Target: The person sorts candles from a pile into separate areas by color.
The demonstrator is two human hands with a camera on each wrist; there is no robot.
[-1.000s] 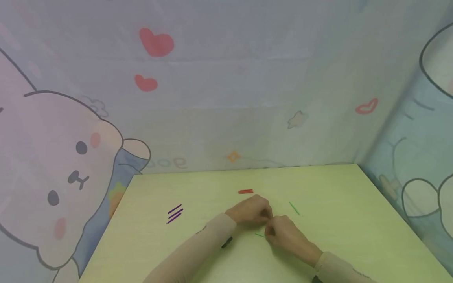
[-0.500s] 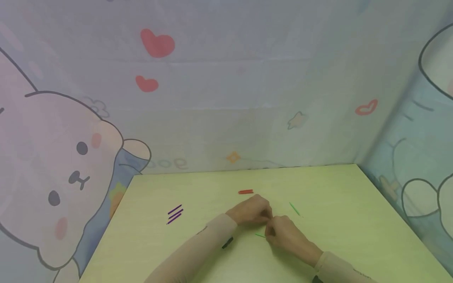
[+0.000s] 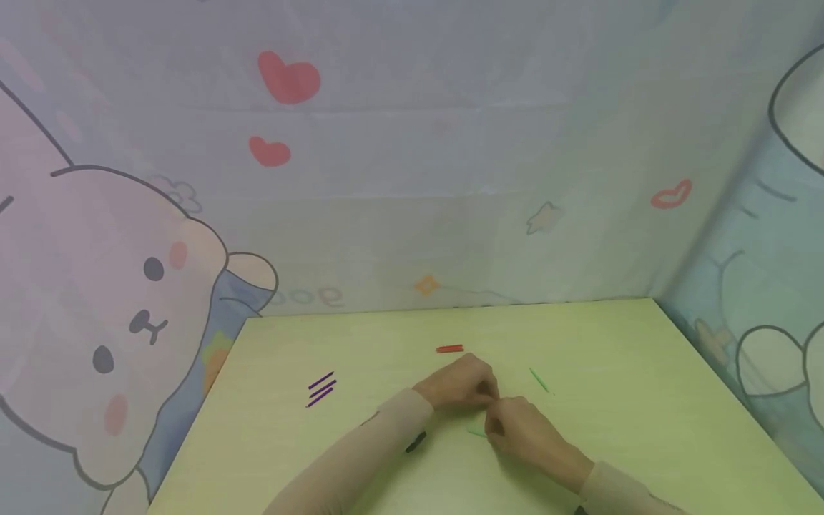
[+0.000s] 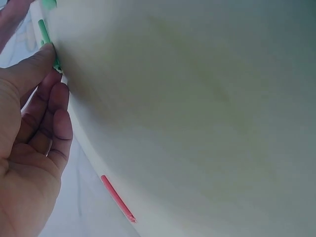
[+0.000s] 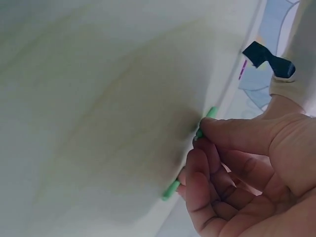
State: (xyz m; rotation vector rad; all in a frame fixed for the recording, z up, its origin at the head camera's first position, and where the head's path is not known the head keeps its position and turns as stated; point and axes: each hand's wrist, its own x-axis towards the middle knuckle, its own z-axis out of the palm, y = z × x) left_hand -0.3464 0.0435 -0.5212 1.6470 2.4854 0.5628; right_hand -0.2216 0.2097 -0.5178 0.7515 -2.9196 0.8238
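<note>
In the head view my left hand (image 3: pixel 458 381) and right hand (image 3: pixel 531 433) meet over the table, fingertips close together. My left thumb and forefinger pinch a thin green stick (image 4: pixel 44 30) with a small pale tuft at its lower end. Between my right thumb and forefinger I pinch a thin green stick (image 5: pixel 212 112). Another green end (image 5: pixel 171 190) shows by the fingers lower down; whether it is held cannot be told. From under my right hand a green end (image 3: pixel 476 433) pokes out leftward. The fingertips hide where the sticks meet.
One more green stick (image 3: pixel 539 380) lies right of my hands. Short red sticks (image 3: pixel 449 349) lie together beyond my left hand. At the left, 3 purple sticks (image 3: pixel 321 389) lie side by side. A patterned cloth (image 3: pixel 412 179) hangs behind the pale yellow table (image 3: pixel 644 372).
The head view has shifted slightly. My right hand has moved a little toward me, with the green end beside it. Both hands keep their pinch; the sticks on the table have not moved.
</note>
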